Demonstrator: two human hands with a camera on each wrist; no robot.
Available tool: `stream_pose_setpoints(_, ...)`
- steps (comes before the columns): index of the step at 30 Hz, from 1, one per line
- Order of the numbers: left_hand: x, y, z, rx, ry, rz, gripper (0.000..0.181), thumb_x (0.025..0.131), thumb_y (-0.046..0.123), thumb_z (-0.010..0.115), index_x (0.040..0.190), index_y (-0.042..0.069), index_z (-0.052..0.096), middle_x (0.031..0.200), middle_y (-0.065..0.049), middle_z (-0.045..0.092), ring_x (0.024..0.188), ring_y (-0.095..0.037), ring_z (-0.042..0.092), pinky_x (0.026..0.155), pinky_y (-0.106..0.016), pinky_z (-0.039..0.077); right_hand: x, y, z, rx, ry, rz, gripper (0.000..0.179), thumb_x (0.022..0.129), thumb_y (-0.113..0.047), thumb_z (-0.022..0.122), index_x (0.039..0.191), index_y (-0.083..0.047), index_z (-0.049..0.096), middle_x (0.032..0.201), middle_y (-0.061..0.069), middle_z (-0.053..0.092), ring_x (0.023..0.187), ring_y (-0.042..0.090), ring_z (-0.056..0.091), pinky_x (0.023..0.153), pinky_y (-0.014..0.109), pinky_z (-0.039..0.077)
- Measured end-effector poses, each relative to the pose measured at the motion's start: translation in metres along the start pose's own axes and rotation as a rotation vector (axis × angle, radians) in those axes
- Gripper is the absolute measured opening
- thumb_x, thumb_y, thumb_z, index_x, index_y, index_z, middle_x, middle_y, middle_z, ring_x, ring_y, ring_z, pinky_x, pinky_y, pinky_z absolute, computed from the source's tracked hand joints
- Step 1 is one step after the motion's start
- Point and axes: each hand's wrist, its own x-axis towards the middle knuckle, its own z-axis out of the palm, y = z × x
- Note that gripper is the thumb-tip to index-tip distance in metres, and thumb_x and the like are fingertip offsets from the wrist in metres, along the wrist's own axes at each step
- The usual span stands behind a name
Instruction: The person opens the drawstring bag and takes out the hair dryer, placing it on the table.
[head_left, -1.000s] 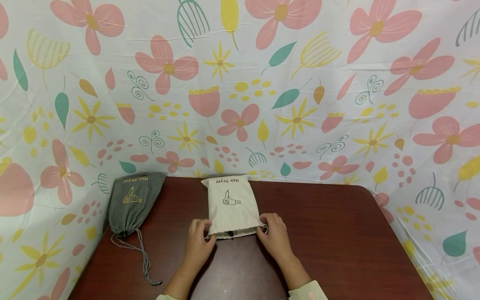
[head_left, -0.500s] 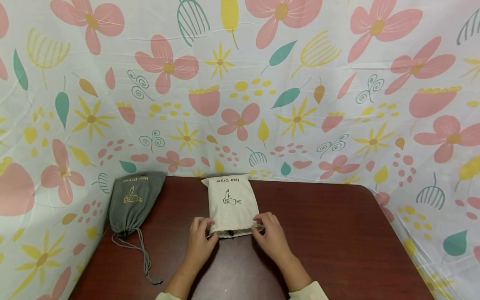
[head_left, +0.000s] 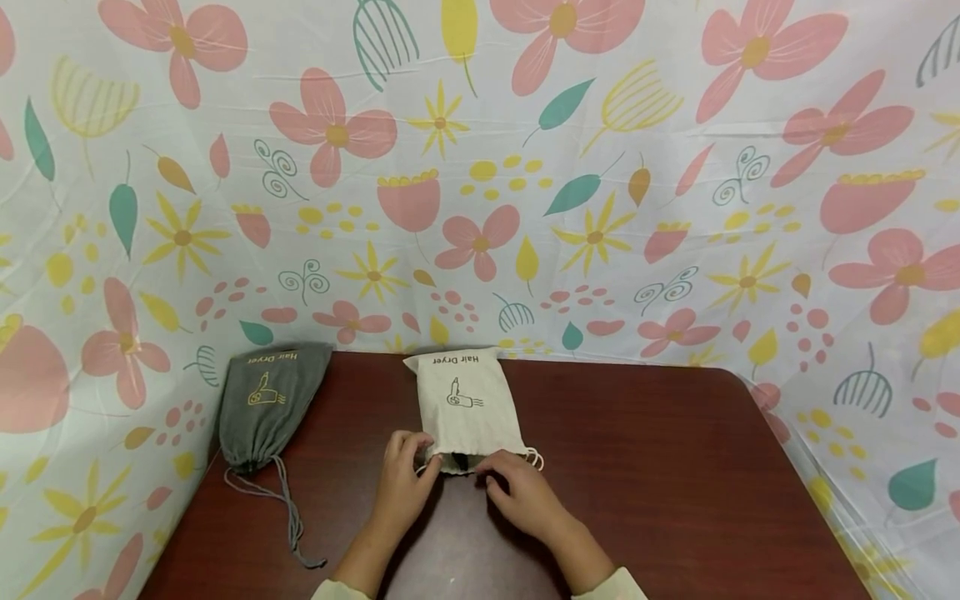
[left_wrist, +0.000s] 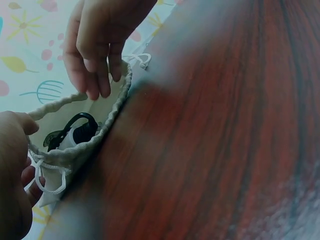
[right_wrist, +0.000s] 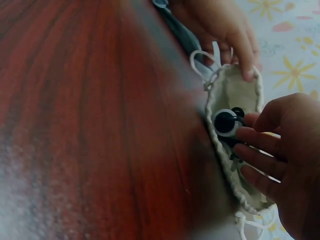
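A cream drawstring bag (head_left: 471,412) printed "Hair Dryer" lies on the table, its gathered mouth open toward me. My left hand (head_left: 401,477) pinches the left side of the rim, thumb on the inner side in the left wrist view. At the mouth is my right hand (head_left: 525,496), its fingers loosely bent and reaching over the opening. Inside, a white-and-black object (right_wrist: 226,123) with a black cord (left_wrist: 80,118) shows; most of it is hidden by the cloth. The right fingertips (right_wrist: 245,134) are close to it; whether they touch it I cannot tell.
A grey drawstring bag (head_left: 270,408), also printed "Hair Dryer", lies at the table's left, cinched, its grey cords (head_left: 288,508) trailing forward. The dark red wooden table (head_left: 637,450) meets a flower-print cloth (head_left: 480,167) at the back and sides.
My right hand has let go of the bag's right rim and moved left to the middle of the mouth. The left hand keeps its side, shifting slightly right as the opening narrows in view.
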Motion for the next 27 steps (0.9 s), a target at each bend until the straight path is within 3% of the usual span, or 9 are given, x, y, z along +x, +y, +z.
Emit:
stream_pose_setpoints(7, 0.001, -0.001, 0.0, -0.042, -0.004, 0.026, 0.023, 0.084, 0.01, 0.079, 0.099, 0.012, 0.062, 0.097, -0.006, 0.057, 0.087, -0.018, 0.058, 0.077, -0.03, 0.051, -0.001, 0.0, 0.006, -0.087, -0.014, 0.023, 0.031, 0.093, -0.01, 0.067, 0.124, -0.009, 0.069, 0.127, 0.006, 0.068, 0.122, 0.023, 0.063, 0.102, 0.043, 0.051)
stream_pose_setpoints(16, 0.001, 0.0, 0.0, -0.081, -0.046, -0.012, 0.014, 0.09, 0.011, 0.073, 0.096, 0.014, 0.061, 0.097, -0.004, 0.055, 0.084, -0.016, 0.059, 0.073, -0.03, 0.053, 0.003, -0.004, 0.007, -0.107, -0.001, 0.087, 0.055, 0.092, -0.014, 0.069, 0.143, -0.001, 0.053, 0.145, 0.021, 0.055, 0.137, 0.034, 0.052, 0.11, 0.049, 0.044)
stream_pose_setpoints(21, 0.002, 0.003, 0.0, -0.077, -0.044, -0.027, 0.011, 0.091, 0.011, 0.073, 0.095, 0.016, 0.064, 0.098, 0.002, 0.055, 0.084, -0.008, 0.058, 0.074, -0.026, 0.053, 0.009, -0.005, 0.01, -0.112, 0.002, 0.082, 0.062, 0.092, -0.013, 0.068, 0.147, 0.003, 0.046, 0.147, 0.021, 0.052, 0.138, 0.034, 0.05, 0.112, 0.048, 0.043)
stream_pose_setpoints(27, -0.001, 0.005, -0.001, -0.074, -0.052, -0.023, 0.01, 0.092, 0.011, 0.072, 0.096, 0.017, 0.065, 0.099, 0.003, 0.056, 0.088, -0.009, 0.062, 0.077, -0.028, 0.056, 0.017, -0.008, 0.014, -0.141, -0.009, 0.074, 0.054, 0.096, -0.02, 0.065, 0.144, 0.001, 0.05, 0.137, 0.016, 0.059, 0.131, 0.031, 0.056, 0.107, 0.047, 0.047)
